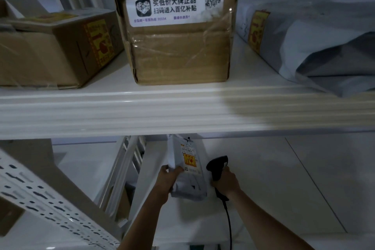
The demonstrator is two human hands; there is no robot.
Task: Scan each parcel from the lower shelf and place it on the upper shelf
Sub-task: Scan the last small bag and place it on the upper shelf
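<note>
the left hand (169, 178) grips a soft grey parcel (187, 170) by its lower left edge, just below the upper shelf (142, 111), while the right hand (225, 181) grasps a black scanner (217, 167) just beside it. the limp bag could sag or slip from that one-sided hold, or catch the shelf lip when lifted. up top, a tall taped box (178, 32), a low carton (54, 50) and a grey mailer bag (308, 46) crowd the landing space.

Upper shelf (162, 107), 9 o'clock: box (50, 50) fills it.
12 o'clock: taped box (178, 42), narrow gap to its left.
3 o'clock: grey bag (316, 46), open strip between it and taped box.
Front lip: bare.
</note>
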